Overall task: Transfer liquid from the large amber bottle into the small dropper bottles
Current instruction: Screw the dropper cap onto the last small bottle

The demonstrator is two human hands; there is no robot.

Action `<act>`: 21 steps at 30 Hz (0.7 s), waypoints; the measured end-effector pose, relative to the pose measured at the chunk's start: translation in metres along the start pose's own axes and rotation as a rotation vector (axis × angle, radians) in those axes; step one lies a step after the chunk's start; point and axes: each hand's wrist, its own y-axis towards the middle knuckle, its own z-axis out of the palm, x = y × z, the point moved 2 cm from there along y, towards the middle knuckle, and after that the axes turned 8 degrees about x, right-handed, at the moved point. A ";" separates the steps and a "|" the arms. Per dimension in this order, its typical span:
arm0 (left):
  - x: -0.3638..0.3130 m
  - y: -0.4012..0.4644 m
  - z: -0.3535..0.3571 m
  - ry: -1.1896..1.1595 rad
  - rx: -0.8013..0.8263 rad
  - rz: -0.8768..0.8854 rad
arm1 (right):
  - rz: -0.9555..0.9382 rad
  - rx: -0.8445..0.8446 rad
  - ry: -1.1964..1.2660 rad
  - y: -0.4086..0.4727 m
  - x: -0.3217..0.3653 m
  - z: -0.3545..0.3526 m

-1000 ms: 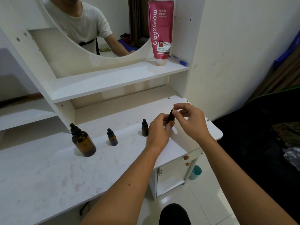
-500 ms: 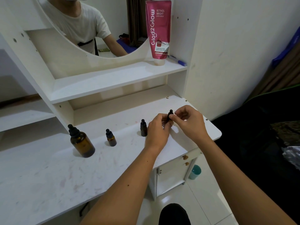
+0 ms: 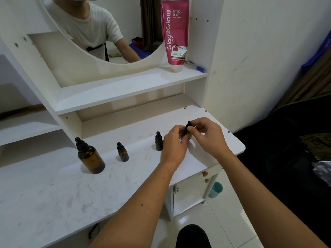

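The large amber bottle with a black dropper cap stands on the white desk at the left. Right of it stand two small dropper bottles, one near the middle and one beside my left hand. My left hand grips the body of a third small dropper bottle, mostly hidden by the fingers. My right hand pinches that bottle's black dropper cap from above.
A pink lotion tube and a blue pen sit on the shelf above. A round mirror hangs behind. The desk's right edge ends near my hands. A teal cup stands on the floor beside a small cabinet.
Both hands with the small bottle have sunk slightly toward the desk. My right fingers have shifted around the black cap.
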 end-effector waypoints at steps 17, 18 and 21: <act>0.002 0.003 0.001 0.001 -0.011 -0.028 | -0.088 0.050 -0.085 0.011 -0.003 -0.004; 0.003 0.003 0.001 0.002 -0.016 -0.024 | -0.087 0.032 -0.088 0.010 -0.003 -0.003; 0.003 0.003 0.002 0.009 -0.025 -0.017 | -0.078 -0.021 -0.098 0.008 -0.005 0.002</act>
